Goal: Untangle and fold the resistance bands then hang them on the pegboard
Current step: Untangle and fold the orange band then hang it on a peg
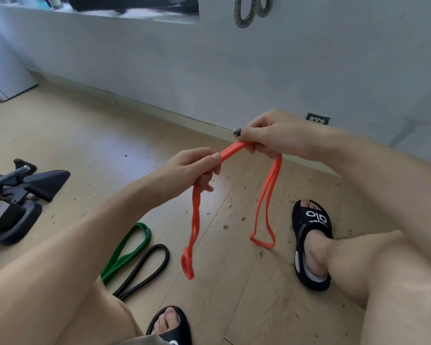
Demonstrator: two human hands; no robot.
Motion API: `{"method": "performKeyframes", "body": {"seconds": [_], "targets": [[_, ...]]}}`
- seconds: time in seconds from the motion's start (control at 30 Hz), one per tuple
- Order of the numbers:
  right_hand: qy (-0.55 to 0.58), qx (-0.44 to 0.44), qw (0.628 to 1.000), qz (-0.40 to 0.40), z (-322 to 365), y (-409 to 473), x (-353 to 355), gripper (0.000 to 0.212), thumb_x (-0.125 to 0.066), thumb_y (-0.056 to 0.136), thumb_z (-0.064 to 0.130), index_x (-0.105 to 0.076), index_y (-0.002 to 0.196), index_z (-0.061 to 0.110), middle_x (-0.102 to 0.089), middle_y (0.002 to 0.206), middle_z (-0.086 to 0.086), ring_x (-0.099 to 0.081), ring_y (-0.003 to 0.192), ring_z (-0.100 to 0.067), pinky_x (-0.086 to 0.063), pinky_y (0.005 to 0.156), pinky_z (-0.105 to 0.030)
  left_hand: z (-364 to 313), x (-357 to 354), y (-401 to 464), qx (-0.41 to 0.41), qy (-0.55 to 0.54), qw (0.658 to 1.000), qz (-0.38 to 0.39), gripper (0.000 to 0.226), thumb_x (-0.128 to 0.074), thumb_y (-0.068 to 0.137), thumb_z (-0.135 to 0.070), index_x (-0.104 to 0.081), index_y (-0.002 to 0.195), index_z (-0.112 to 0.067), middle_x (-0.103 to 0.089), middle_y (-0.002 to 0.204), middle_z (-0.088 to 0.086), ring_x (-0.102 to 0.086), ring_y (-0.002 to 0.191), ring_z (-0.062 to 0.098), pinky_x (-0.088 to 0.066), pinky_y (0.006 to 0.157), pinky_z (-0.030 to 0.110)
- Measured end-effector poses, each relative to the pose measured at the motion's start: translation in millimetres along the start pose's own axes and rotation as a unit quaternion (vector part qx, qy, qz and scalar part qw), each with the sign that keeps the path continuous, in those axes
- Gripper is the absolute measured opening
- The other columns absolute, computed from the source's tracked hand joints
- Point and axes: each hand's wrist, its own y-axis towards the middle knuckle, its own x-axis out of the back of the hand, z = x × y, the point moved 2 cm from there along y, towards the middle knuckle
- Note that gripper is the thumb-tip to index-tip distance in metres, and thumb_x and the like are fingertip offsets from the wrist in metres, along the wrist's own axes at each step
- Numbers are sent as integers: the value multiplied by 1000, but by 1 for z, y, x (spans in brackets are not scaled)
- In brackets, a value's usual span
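Observation:
An orange resistance band (pixel 232 150) is stretched between both hands above the wooden floor. My left hand (pixel 197 168) grips it on the left, and a twisted loop hangs down from that hand. My right hand (pixel 266 135) grips it on the right, with a wider open loop hanging below. A green band (pixel 128 250) and a black band (pixel 144 270) lie on the floor beside my left leg. A dark grey band (pixel 244 13) hangs high on the wall at the top edge; its hook is out of view.
My feet in black sandals (pixel 311 242) rest on the floor, one at the right, one at the bottom middle. A black exercise machine (pixel 18 195) stands at the left. A wall socket (pixel 317 118) sits low on the grey wall. Small debris litters the floor.

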Motion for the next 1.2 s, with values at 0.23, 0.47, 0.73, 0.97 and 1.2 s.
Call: {"method": "performKeyframes", "body": {"seconds": [0.23,0.47,0.73,0.97,1.2], "targets": [[-22,-5,1000,-7,-2,-1,3,51,-50,104,50,-69,76,11,-57,57,2,-47,51,-15,-40,56,-29,-3,4,-2,13,1,1000,-12,36,-48,108,-32,-66,87,-9,-42,59,-5,-33,51,12,-30,50,27],[-14,11,999,31,6,1,-19,50,-50,102,53,-72,86,11,-65,67,-1,-57,58,-16,-49,57,-27,-7,3,-4,-9,-10,1000,-17,37,-48,108,-32,-66,95,-3,-62,68,3,-52,52,18,-47,52,28],[12,35,999,-7,5,-5,4,44,-62,98,46,-61,69,13,-44,56,3,-37,54,-16,-32,56,-33,2,9,-4,12,-5,1000,22,38,-44,108,-38,-65,97,-9,-44,70,4,-55,68,18,-60,90,44],[35,25,999,-15,-2,-4,1,44,-54,103,44,-66,75,12,-60,61,0,-55,57,-15,-46,60,-28,-3,4,-3,4,-36,999,0,39,-43,108,-34,-62,88,-7,-38,60,-3,-31,53,14,-31,53,27],[-37,31,999,10,4,-2,-15,43,-55,101,48,-70,83,12,-58,67,1,-53,60,-10,-48,62,-28,-6,4,-4,-4,-33,999,1,37,-43,109,-31,-67,106,-3,-46,63,1,-37,56,17,-43,57,27]]}}
